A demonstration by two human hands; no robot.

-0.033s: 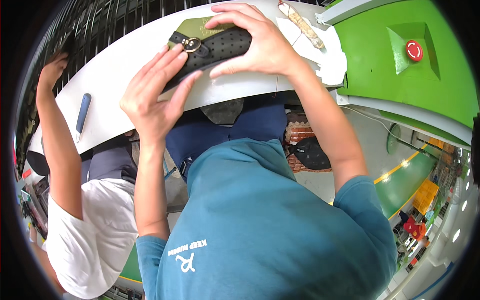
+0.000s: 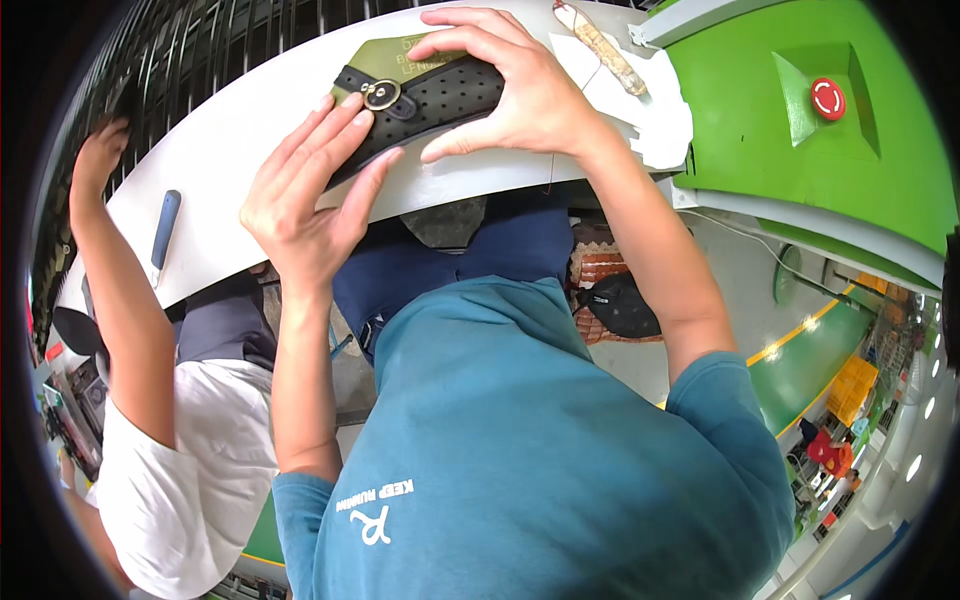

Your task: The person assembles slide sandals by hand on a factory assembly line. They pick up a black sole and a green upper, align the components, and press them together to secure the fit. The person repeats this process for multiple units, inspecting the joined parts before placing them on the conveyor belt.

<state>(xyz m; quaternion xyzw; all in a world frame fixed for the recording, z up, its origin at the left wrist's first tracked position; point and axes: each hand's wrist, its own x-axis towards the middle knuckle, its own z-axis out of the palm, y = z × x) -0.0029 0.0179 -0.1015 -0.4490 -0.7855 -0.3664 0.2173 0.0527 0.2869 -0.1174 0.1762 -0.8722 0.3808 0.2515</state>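
Observation:
Between my hands, above the white table, is a black shoe upper (image 2: 445,98) dotted with small holes. It carries a black strap with a round gold-rimmed buckle (image 2: 381,95), and an olive-green panel (image 2: 375,55) with stamped lettering shows along its far side. My left hand (image 2: 305,195) is at its left end, fingers lying over the black part just below the buckle and thumb by the near edge. Around the right end curves my right hand (image 2: 535,95), fingers across the far side and thumb under the near edge. Both palms hide parts of the piece.
A blue-handled tool (image 2: 165,232) lies at left on the white table (image 2: 225,150). A wrapped stick with thread (image 2: 605,50) rests on white sheets (image 2: 655,115) at right, beside a green machine (image 2: 740,130) with a red button (image 2: 828,99). A co-worker's arm (image 2: 120,300) reaches up at far left.
My hands and the shoe upper stay almost in place. At far left the co-worker's arm has shifted slightly.

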